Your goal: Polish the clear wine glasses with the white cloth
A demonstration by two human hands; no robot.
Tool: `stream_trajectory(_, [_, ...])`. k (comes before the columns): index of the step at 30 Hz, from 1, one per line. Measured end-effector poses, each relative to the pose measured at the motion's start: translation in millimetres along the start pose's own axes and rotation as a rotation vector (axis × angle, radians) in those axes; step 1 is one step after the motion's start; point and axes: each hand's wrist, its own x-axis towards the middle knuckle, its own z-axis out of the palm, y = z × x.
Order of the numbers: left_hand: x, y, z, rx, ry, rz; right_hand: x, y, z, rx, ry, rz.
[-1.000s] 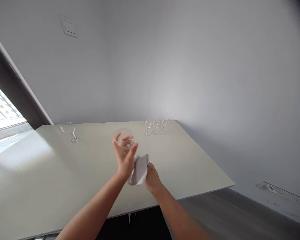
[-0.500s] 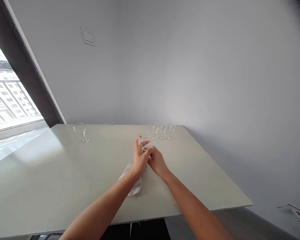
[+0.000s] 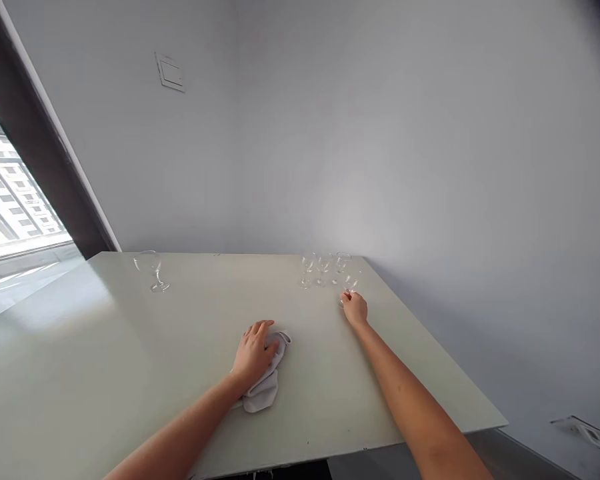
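Observation:
My right hand (image 3: 355, 309) is closed around the stem of a clear wine glass (image 3: 351, 280), whose foot is at or near the table top. Just beyond it, a short row holds another wine glass (image 3: 307, 264), a middle wine glass (image 3: 324, 265) and a right-hand wine glass (image 3: 343, 262), all upright. On the folded light-grey cloth (image 3: 264, 393) lies my left hand (image 3: 253, 350), palm down, fingers stretched forward and thumb apart. The hand hides part of the cloth.
Far to the left stands one more stemmed glass (image 3: 149, 265). The pale table (image 3: 190, 360) ends at walls behind it, and its front edge is near my body. A window (image 3: 13, 193) is on the left.
My hands have parted. The right one has carried the glass right, beside the row; the left has let go of it and come down onto the cloth.

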Motion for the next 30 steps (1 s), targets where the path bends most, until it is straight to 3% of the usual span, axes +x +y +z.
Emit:
stream_trajectory(5, [4, 0, 1.6, -0.005, -0.003, -0.005, 7, -3, 13, -0.014, -0.039, 0.004])
stream_trajectory(11, [4, 2, -1.5, -0.031, -0.005, -0.023, -6, -31, 44, 0.021, -0.139, -0.122])
stream_trajectory(16, [4, 2, -2.9, -0.059, 0.002, -0.022, -11, -52, 66, 0.04, -0.168, -0.135])
stream_trajectory(22, [4, 1, 0.7, -0.211, 0.056, -0.029, -11, -60, 65, 0.053, -0.121, -0.092])
stream_trajectory(25, [14, -9, -14.1, -0.49, 0.219, -0.156, -26, -57, 53, 0.085, -0.086, -0.066])
stream_trajectory(28, [34, -36, -48.7, -0.727, 0.567, -0.372, -64, -60, 40, 0.144, -0.13, -0.109])
stream_trajectory(30, [45, -62, -76.4, -0.799, 0.753, -0.549, -99, -68, 32, 0.211, -0.241, -0.221])
